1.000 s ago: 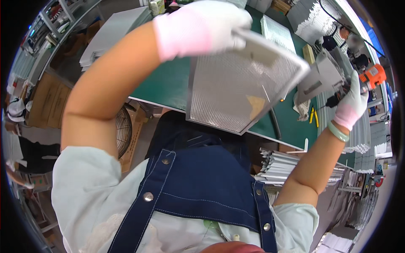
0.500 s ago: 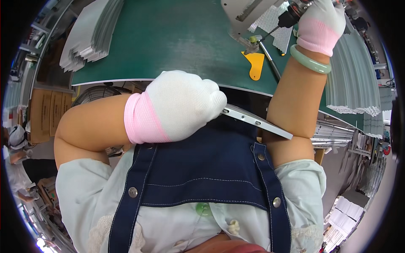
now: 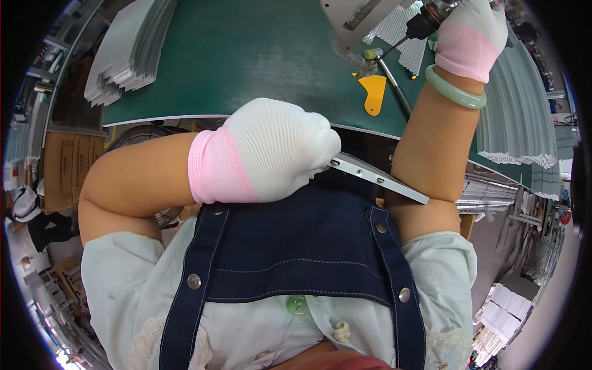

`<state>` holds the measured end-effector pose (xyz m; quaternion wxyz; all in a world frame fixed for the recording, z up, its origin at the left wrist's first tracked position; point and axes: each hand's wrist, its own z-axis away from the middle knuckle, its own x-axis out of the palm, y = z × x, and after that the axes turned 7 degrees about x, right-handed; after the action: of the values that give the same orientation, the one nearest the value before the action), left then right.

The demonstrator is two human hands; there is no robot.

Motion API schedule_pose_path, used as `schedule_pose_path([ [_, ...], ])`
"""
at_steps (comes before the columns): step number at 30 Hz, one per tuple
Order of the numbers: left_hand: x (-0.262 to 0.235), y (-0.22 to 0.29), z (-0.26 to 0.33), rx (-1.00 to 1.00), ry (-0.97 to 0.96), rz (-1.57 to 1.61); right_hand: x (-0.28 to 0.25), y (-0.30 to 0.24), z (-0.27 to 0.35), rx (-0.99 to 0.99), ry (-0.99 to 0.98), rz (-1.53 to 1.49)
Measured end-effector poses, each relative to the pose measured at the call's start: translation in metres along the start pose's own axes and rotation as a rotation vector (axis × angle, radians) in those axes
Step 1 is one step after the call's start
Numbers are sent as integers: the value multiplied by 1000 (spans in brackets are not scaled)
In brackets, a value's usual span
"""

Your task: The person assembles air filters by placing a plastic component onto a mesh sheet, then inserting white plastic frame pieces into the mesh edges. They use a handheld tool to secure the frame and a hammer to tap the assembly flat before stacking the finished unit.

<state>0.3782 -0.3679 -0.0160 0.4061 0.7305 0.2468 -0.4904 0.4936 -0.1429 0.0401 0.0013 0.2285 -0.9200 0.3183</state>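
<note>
My left hand (image 3: 280, 148), in a white glove with a pink cuff, is closed around one end of a slim silver metal rail (image 3: 382, 179) in front of my apron. Slots and holes run along the rail, which slopes down toward my right elbow. Its gripped end is hidden by the glove. At the upper right, my right hand (image 3: 472, 38), gloved the same way, wraps round a power drill (image 3: 427, 23). The drill's long thin bit points down and left, over the head of a hammer (image 3: 394, 83); part of its body is cut off by the picture's edge.
A yellow scraper (image 3: 372, 95) lies on the green table (image 3: 246, 68) beside the hammer. A pale machine part (image 3: 357, 21) stands at the back. Stacked metal strips (image 3: 132, 49) sit at the far left, more long strips (image 3: 515, 117) at the right. A fan (image 3: 145, 137) is below the table's edge.
My left hand has shifted slightly to the right and turned a little, still gripping the rail. My right hand and the drill have barely moved.
</note>
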Motion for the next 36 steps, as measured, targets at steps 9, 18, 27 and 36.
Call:
schedule_pose_path([
  [9, -2, -2, -8, -46, -33, 48, 5, -1, 0, 162, 128, -2],
  [18, 5, 9, -12, -59, -2, -45, 7, -2, 1, 166, 43, -133],
  [27, -35, -3, -31, -52, -44, -23, -9, -33, -9, 210, -56, -223],
  [36, -25, -56, -75, -152, -9, -67, -70, -52, -73, 229, -176, -146],
])
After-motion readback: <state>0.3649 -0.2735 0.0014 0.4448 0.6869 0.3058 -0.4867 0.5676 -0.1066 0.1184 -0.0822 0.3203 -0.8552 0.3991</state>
